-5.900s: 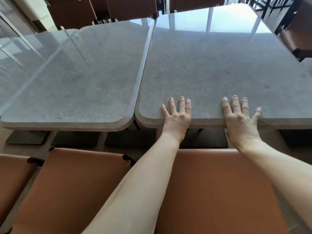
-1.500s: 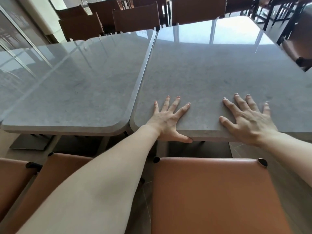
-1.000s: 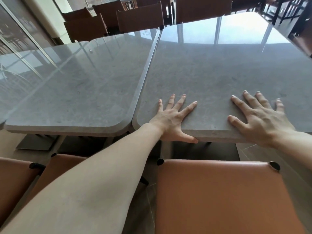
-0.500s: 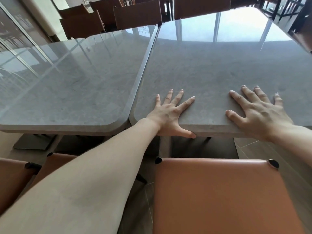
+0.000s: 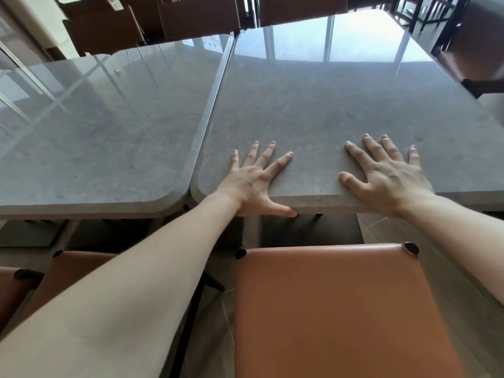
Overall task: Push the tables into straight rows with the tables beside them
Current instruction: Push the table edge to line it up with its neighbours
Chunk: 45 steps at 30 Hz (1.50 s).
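Both hands flat on the right table (image 5: 341, 105), palms down at its near edge. left hand (image 5: 252, 181): fingers spread and straight, thumb hooked along the front edge, grip open, not clasping. right hand (image 5: 387, 175): same, fingers splayed on top, open. Right table sits tight beside the left table (image 5: 103, 126); narrow seam between them, near edges look roughly level, right one maybe slightly nearer at the corner. To do it well: push from the heels of the palms, even load on both, sight along the near edges and the seam, stop when flush. Orange chair (image 5: 341, 309) stands just under the near edge. No brands, labels or writing readable
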Motion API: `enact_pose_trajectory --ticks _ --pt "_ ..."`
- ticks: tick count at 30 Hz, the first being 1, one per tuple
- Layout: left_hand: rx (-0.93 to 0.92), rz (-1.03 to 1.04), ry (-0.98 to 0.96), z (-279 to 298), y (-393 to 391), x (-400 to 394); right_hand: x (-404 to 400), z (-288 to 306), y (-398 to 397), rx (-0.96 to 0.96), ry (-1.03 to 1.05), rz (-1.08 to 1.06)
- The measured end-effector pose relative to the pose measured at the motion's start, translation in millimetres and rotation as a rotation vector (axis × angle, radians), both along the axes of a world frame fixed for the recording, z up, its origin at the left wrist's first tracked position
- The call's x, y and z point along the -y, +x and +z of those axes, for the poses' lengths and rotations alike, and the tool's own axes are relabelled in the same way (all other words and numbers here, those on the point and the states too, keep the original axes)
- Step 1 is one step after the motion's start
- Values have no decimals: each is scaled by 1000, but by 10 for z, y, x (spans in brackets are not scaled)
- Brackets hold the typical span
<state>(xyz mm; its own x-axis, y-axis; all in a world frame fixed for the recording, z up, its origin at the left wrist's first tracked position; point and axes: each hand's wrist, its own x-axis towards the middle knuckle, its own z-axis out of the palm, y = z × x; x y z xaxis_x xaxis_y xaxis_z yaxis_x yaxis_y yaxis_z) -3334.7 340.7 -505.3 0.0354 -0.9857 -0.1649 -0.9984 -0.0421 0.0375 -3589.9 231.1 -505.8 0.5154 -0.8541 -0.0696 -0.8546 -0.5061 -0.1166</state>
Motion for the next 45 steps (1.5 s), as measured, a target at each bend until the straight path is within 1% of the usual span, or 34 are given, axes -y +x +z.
enact_pose_trajectory --ticks 6,8,10,13,14,15,16,19,21,23,27,31,33,36,40,45 --pt "20 15 -6 -19 -23 -33 -62 48 4 -40 28 -9" --pt "-11 40 -1 15 -45 -71 -66 98 37 -66 76 -18" --pt "-53 87 52 89 -142 -128 -72 170 15 -93 171 -20" --pt "-147 208 221 421 -353 -178 -81 558 -11 -69 415 -21" --pt "-190 235 245 573 -443 -194 -122 742 -21 -19 490 -23" --pt "-242 249 222 731 -545 -217 -183 931 -45 59 545 -27" --pt "-317 257 158 887 -650 -244 -270 1112 -91 161 572 -36" --pt "-698 334 -120 1439 -999 -368 -652 1647 -397 495 542 -96" --pt "-913 336 -242 1874 -1250 -510 -1001 2041 -711 660 520 -118" --pt "-1007 254 -323 2326 -1516 -680 -1351 2436 -1057 769 485 -149" --pt "-1153 32 -389 3159 -2177 -1090 -2087 3114 -1723 965 388 -278" --pt "-1254 -169 -383 3814 -2738 -1582 -2707 3677 -2156 1098 280 -351" --pt "-1295 -236 -354 4014 -2977 -1831 -2968 3891 -2341 1158 238 -369" --pt "-1348 -290 -256 4260 -3290 -2065 -3298 4179 -2610 1207 178 -386" --pt "-1310 -415 -252 4565 -3676 -2196 -3595 4507 -2987 1216 110 -411" --pt "-1277 -502 -214 4779 -4118 -2151 -3575 4776 -3453 1206 67 -441"
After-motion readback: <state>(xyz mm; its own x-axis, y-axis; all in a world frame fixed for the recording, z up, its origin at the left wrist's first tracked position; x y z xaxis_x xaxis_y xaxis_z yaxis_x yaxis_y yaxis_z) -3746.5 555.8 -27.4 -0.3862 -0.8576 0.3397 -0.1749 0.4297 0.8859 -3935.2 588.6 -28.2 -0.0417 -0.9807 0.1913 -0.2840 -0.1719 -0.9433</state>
